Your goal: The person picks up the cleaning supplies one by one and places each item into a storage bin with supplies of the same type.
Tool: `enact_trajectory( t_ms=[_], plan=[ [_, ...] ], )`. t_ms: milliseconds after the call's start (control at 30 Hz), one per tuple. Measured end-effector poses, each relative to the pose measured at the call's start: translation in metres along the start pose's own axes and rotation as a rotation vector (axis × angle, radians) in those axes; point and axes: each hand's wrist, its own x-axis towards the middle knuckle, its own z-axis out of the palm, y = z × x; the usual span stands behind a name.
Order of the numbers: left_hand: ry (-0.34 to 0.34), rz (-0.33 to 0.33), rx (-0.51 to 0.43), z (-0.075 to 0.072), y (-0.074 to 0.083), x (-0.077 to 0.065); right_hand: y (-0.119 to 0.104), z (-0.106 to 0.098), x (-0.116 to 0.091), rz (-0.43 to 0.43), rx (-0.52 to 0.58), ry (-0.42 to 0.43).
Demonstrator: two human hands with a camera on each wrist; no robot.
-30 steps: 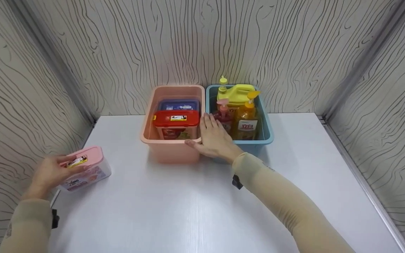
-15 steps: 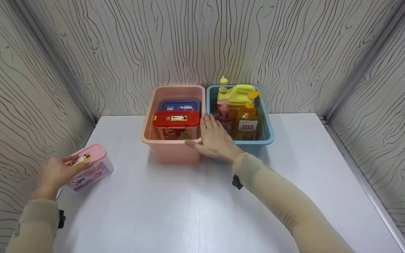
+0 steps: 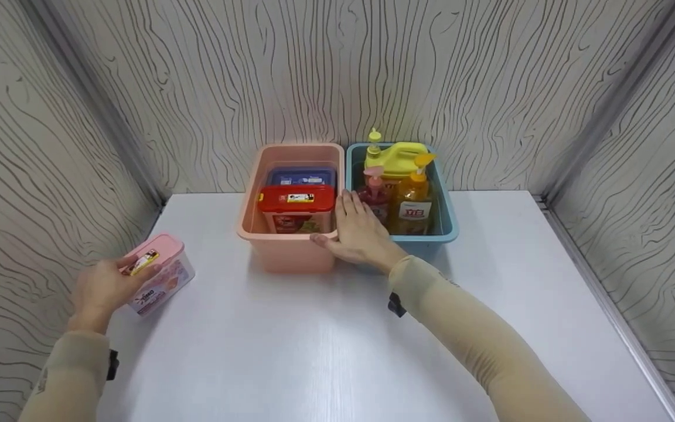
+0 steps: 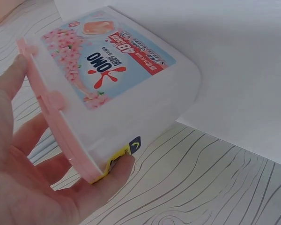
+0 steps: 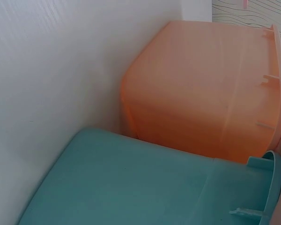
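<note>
At the table's left side, my left hand (image 3: 100, 287) grips a white plastic OMO laundry capsule box (image 3: 167, 280) by its pink lid, thumb on one side and fingers on the other. The left wrist view shows the box (image 4: 131, 93) tilted, its flowered label facing the camera; whether its base touches the table I cannot tell. My right hand (image 3: 362, 231) rests with straight fingers over the adjoining rims of a pink bin (image 3: 296, 256) and a blue bin (image 3: 446, 225). Its thumb lies on the pink bin's front rim. Only a sliver of this hand appears in the right wrist view.
Inside the pink bin sit a red-lidded box (image 3: 296, 202) and a blue-lidded box (image 3: 305, 176). The blue bin holds an orange pump bottle (image 3: 413, 205), a pink-topped pump bottle (image 3: 375, 193) and a yellow jug (image 3: 399, 158). Wood-patterned walls (image 3: 314, 70) enclose the white table (image 3: 326, 346).
My left hand has moved a little right and away from me with the capsule box, which has turned slightly. The right hand has stayed on the bins' rims.
</note>
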Motion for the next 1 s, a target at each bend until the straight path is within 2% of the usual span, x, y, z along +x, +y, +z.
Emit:
enact_trajectory(
  t_ms=[267,367,467,600,767,1000],
  plan=[
    [0.017,0.113,0.017,0.006,-0.005,-0.004,0.001,0.001,0.0,-0.015,-0.01,0.002],
    [0.002,0.154,-0.027,0.007,-0.011,-0.004,0.001,0.001,0.0,-0.021,-0.016,0.006],
    [-0.049,0.134,-0.103,0.008,-0.015,-0.003,0.001,0.001,0.0,-0.027,-0.017,0.01],
    [-0.113,0.064,-0.211,0.006,-0.016,-0.002,0.001,0.0,0.001,-0.028,-0.02,0.015],
    [-0.128,0.023,-0.291,0.006,-0.015,-0.001,0.0,-0.001,0.001,-0.018,-0.029,0.009],
    [-0.108,-0.011,-0.314,0.007,-0.012,0.001,0.001,0.0,0.001,-0.01,-0.025,0.008]
  ],
)
